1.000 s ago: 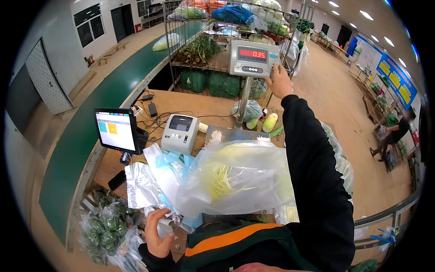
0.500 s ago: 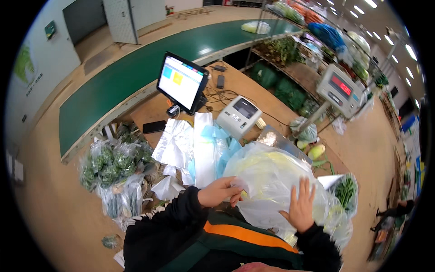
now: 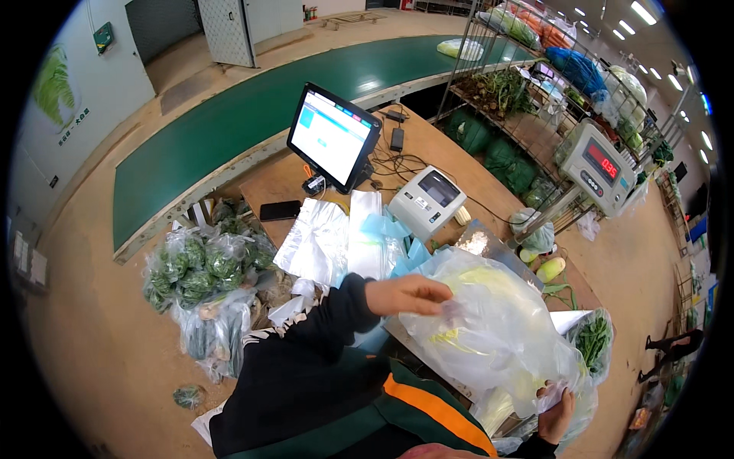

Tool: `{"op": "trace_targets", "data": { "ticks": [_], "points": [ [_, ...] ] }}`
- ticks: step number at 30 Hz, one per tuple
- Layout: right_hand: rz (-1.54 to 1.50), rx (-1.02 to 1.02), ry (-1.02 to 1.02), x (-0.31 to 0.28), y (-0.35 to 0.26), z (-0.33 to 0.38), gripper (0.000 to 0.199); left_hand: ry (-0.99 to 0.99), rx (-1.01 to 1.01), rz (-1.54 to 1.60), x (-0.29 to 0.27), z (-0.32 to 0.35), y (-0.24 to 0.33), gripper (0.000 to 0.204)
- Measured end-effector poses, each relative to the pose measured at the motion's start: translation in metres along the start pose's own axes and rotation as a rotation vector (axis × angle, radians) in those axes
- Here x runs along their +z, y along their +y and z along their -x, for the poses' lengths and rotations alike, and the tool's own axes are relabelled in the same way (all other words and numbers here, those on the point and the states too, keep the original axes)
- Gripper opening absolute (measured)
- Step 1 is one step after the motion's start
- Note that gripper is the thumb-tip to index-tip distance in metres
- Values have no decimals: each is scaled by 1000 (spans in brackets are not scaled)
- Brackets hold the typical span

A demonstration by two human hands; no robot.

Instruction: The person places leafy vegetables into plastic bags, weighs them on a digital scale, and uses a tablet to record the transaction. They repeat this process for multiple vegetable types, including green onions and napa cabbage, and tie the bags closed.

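Right hand point(image 3: 557, 415) lower on stem-filled bag point(image 3: 497, 310)

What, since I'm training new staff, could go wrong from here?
The left hand and right hand seem to pinch the bag by its thin film, so it might tear or slip and spill its yellow contents. The phone lies near the edge of the table, so a careless sweep might knock it off. The loose cables near the printer could snag.
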State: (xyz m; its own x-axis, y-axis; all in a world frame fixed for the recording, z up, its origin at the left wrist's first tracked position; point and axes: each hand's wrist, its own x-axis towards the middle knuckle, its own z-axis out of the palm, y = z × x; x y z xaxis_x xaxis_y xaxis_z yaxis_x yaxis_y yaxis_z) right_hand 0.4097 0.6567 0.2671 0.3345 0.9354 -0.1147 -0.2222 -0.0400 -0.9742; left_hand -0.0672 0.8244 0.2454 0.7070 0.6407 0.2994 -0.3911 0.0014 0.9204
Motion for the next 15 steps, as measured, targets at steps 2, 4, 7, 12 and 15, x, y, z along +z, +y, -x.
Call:
{"op": "trace_targets", "data": {
  "ticks": [2,4,7,12,15],
  "points": [
    [194,-98,37,-1,13,-1,31,146,-85,-11,-44,9,6,29],
    [283,-93,124,-29,20,-7,29,633,28,-153,-122,27,-32,21],
    [436,-168,274,-43,11,-21,33,1296,32,-623,-257,63,-94,33],
    [1293,-444,350,-59,-25,-91,42,1543,-103,-976,-366,84,-81,50],
    [1463,-511,306,-4,-66,-144,43,1567,-74,-1060,-414,81,-78,61]
  ]
}}
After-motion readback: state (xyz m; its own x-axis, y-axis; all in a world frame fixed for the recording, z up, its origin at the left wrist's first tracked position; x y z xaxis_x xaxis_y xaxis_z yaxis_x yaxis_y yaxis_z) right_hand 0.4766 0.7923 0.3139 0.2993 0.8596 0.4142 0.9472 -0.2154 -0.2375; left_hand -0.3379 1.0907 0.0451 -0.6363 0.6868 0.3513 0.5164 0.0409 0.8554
